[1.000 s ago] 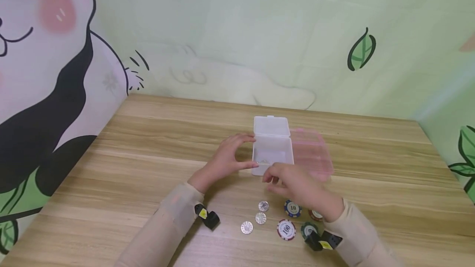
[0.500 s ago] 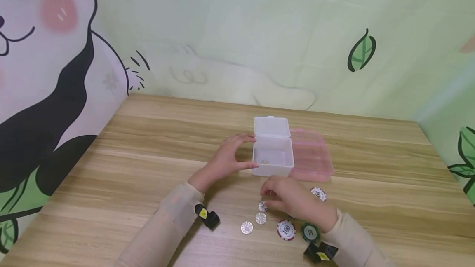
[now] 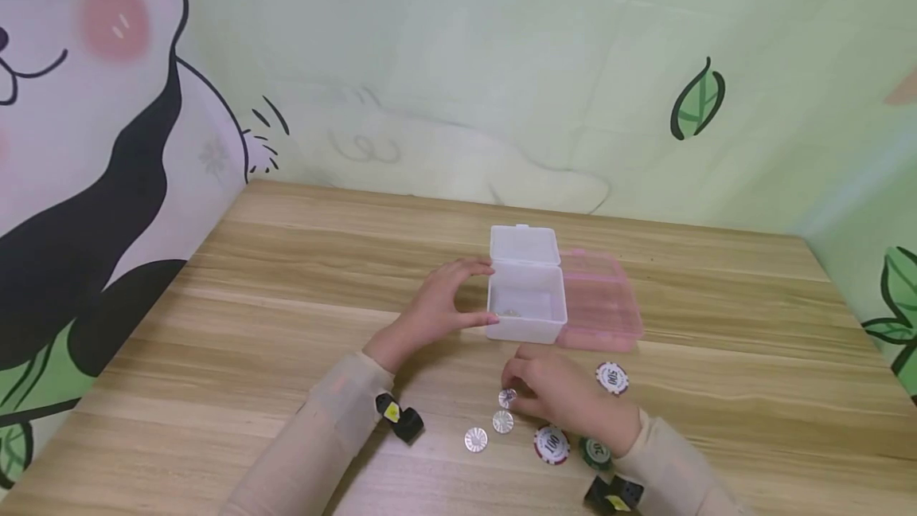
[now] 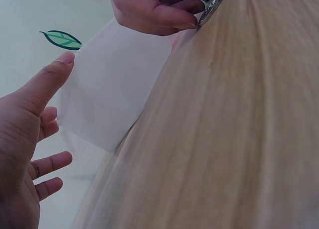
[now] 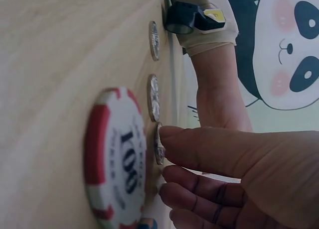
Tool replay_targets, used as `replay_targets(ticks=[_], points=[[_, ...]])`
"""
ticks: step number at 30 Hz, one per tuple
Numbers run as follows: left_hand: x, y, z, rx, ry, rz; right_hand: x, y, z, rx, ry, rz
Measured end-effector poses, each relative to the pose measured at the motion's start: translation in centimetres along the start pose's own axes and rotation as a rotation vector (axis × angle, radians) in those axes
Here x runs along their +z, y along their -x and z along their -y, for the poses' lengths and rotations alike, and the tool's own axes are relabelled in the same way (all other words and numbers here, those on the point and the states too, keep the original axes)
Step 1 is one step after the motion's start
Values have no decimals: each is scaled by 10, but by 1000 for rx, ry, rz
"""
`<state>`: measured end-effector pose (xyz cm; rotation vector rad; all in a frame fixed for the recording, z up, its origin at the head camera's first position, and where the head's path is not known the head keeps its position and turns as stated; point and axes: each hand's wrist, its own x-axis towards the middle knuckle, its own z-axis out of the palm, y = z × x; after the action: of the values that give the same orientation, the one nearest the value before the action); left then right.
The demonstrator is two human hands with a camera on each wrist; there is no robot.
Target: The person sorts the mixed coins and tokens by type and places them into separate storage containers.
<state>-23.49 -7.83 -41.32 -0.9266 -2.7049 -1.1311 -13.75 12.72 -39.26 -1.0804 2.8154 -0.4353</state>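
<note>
My right hand (image 3: 562, 396) is low over the table, thumb and curled fingers pinching the edge of a silver coin (image 3: 507, 398); the right wrist view shows the thumb against this coin (image 5: 159, 143). Two more silver coins, a near one (image 3: 503, 421) and one to its left (image 3: 476, 439), lie flat beside it. A white plastic box (image 3: 526, 331) stands with its lid (image 3: 524, 245) tipped back. Something small and shiny (image 3: 509, 313) sits inside. My left hand (image 3: 437, 301) is spread at the box's left side, fingers relaxed, thumb by the front corner.
Poker chips lie around the right hand: a red-and-white 100 (image 3: 552, 445), a green 20 (image 3: 597, 452) and a white 500 (image 3: 612, 378). A blue chip edge (image 5: 148, 222) shows in the right wrist view. A pink translucent case (image 3: 600, 301) lies right of the box.
My right hand has come back from the box's front toward the silver coins, and its fingers have closed on the farthest one. The left hand has stayed at the box.
</note>
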Motion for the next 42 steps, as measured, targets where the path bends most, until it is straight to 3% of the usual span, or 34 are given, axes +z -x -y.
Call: replay_targets(ticks=[28, 42], points=[[2, 0, 4, 8, -10, -6, 0, -5, 9, 92, 49, 33], [3, 0, 4, -2, -4, -7, -1, -5, 3, 97, -163, 46]])
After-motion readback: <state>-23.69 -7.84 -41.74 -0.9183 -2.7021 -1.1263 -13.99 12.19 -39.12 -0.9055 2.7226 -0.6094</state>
